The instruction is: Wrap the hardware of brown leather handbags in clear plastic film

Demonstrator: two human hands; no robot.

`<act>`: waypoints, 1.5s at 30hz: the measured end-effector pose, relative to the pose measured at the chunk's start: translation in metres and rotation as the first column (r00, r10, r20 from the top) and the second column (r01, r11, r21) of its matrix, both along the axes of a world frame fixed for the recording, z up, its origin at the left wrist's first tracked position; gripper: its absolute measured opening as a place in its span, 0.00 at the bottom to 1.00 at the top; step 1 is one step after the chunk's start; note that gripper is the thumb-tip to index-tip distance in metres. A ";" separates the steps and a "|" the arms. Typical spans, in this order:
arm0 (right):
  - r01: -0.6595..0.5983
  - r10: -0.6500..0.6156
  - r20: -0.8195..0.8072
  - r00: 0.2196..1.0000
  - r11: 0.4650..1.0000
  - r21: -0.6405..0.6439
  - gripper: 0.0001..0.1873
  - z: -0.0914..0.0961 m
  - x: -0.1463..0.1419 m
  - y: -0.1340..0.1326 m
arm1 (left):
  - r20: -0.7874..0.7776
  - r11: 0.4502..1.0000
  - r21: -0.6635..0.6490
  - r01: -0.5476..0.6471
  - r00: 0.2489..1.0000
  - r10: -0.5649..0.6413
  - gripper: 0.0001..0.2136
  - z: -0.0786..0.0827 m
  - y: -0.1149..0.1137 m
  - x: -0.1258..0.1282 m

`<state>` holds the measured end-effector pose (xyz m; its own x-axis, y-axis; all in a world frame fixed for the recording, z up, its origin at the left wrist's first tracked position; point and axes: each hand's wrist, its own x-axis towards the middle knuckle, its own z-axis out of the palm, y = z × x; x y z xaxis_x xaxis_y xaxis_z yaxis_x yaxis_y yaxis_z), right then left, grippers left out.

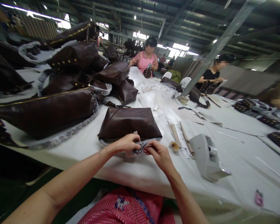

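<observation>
A dark brown leather handbag (pixel 130 123) lies on the white-covered table right in front of me. Along its near edge runs a strap wrapped in clear plastic (pixel 143 145). My left hand (pixel 130 142) is closed on this wrapped strap, thumb and fingers pinching it. Close by on the right, my right hand (pixel 157 152) also pinches the plastic wrap with its fingertips. A small pale tag shows just above my left fingers. What lies under the fingertips is partly hidden.
A grey tape dispenser (pixel 206 157) stands to the right, beside a tape roll core (pixel 175 146) and paper strips (pixel 180 138). Brown bags (pixel 44 112) are piled at the left. A metal post (pixel 221 43) rises beyond the table. Two co-workers sit across; another person's arm shows far right.
</observation>
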<state>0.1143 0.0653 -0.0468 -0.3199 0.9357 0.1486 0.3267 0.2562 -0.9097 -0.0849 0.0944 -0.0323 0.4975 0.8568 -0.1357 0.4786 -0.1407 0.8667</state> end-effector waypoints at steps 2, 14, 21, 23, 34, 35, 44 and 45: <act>-0.099 0.055 0.212 0.976 0.975 0.201 0.07 0.008 -0.002 0.002 | -0.001 0.999 0.022 0.024 1.000 -0.024 0.09 -0.002 -0.001 -0.001; -0.346 0.257 0.367 0.894 0.917 0.199 0.08 0.026 -0.010 0.035 | 0.011 0.970 0.219 0.103 0.994 -0.108 0.10 -0.001 -0.003 -0.006; -0.425 0.420 0.113 0.900 0.905 0.023 0.06 0.021 -0.012 0.044 | 0.109 0.963 0.184 0.198 0.969 -0.220 0.13 -0.010 0.001 -0.008; -0.428 0.428 0.053 0.902 0.904 -0.018 0.06 0.020 -0.012 0.046 | 0.148 0.964 0.188 0.188 0.965 -0.217 0.14 -0.011 0.001 -0.008; -0.365 0.364 0.029 0.931 0.930 0.051 0.05 0.012 -0.010 0.044 | 0.282 0.982 0.125 0.144 0.943 -0.175 0.10 -0.004 -0.004 -0.006; -0.362 0.361 0.024 0.932 0.930 0.059 0.05 0.012 -0.010 0.044 | 0.285 0.984 0.121 0.133 0.945 -0.162 0.09 -0.004 -0.004 -0.005; -0.304 0.306 -0.005 0.952 0.948 0.093 0.04 0.005 -0.009 0.040 | 0.265 0.985 0.146 0.090 0.956 -0.126 0.05 -0.010 -0.006 -0.006; -0.286 0.287 -0.001 0.958 0.954 0.087 0.04 0.003 -0.009 0.040 | 0.251 0.988 0.140 0.063 0.963 -0.097 0.05 -0.012 -0.006 -0.006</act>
